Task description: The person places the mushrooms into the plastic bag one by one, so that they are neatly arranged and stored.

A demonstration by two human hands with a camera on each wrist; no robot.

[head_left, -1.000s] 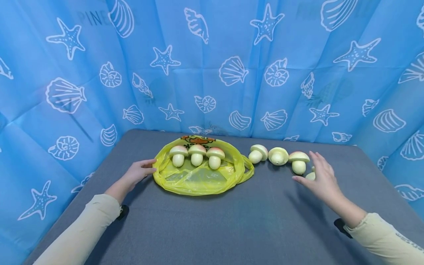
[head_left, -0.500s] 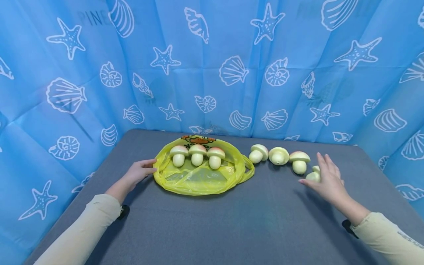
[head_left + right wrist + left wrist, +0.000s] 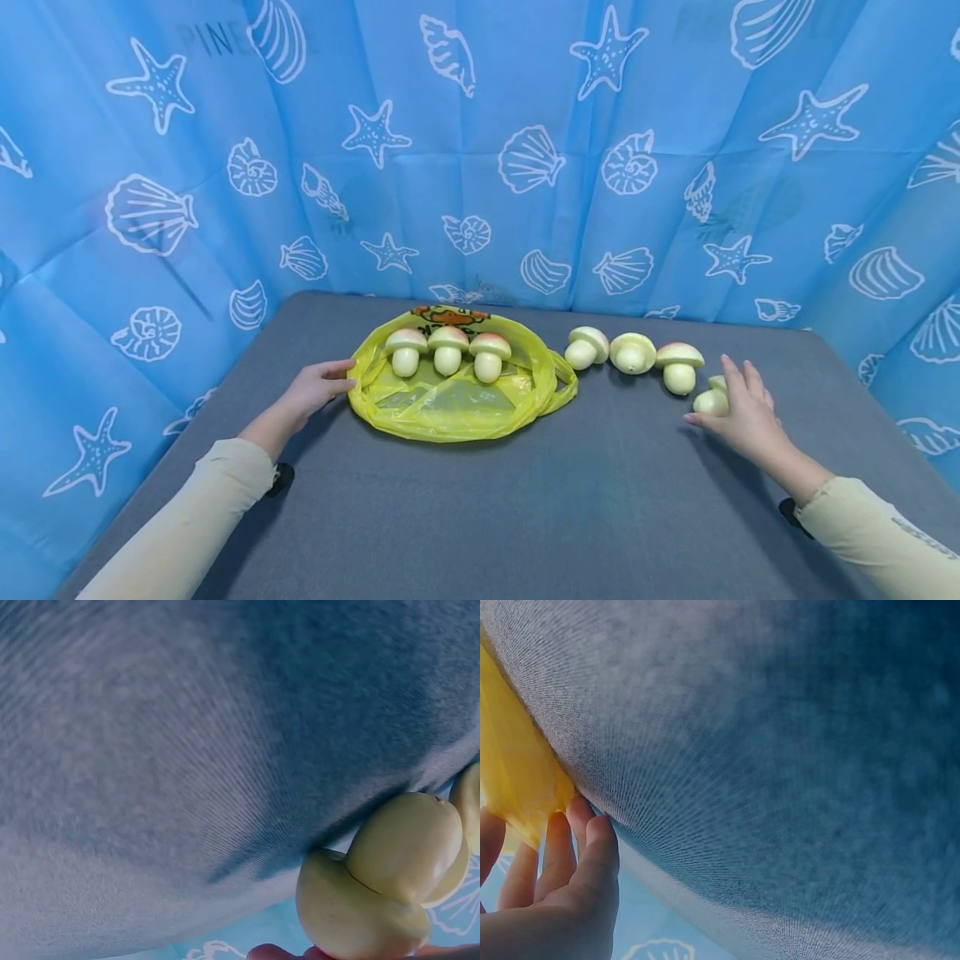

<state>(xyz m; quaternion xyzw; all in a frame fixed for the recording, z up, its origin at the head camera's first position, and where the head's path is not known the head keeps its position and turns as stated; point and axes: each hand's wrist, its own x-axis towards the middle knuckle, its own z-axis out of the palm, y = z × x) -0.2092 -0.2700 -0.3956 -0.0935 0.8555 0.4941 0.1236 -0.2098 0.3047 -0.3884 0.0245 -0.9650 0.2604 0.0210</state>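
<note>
Rightmost mushroom (image 3: 709, 403) beside spread right hand (image 3: 750, 422)

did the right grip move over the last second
Yes: in the head view, the right grip has shifted right and slightly nearer the person, farther from the back edge of the table.

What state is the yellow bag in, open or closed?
Open: the head view shows the yellow bag spread wide, with three mushrooms visible inside through its mouth.
</note>
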